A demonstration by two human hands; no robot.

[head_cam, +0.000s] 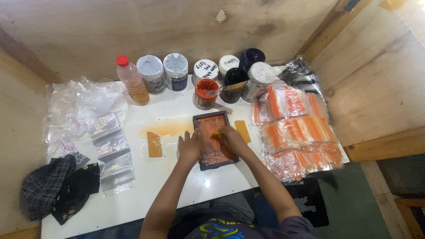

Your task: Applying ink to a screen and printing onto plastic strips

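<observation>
Plywood walls box in my white table (177, 186), smeared orange around the middle where I work. My left hand (189, 146) lies flat with fingers spread on the left edge of the dark-framed printing screen (214, 139), pinning it down. My right hand (230, 138) is curled shut on something small inside the frame, though I cannot tell just what. I judge the frame stiff and light, its wet orange mesh slick, so it is best held by the dry rim. Behind it stands an open orange paint pot (206, 93) among lidded jars, with a red-capped bottle (132, 79) of amber liquid to the left. Crinkly clear pouches with orange prints (296, 132) pile at my right, plain shiny ones (110, 150) at my left beside a limp dark rag (57, 186)
</observation>
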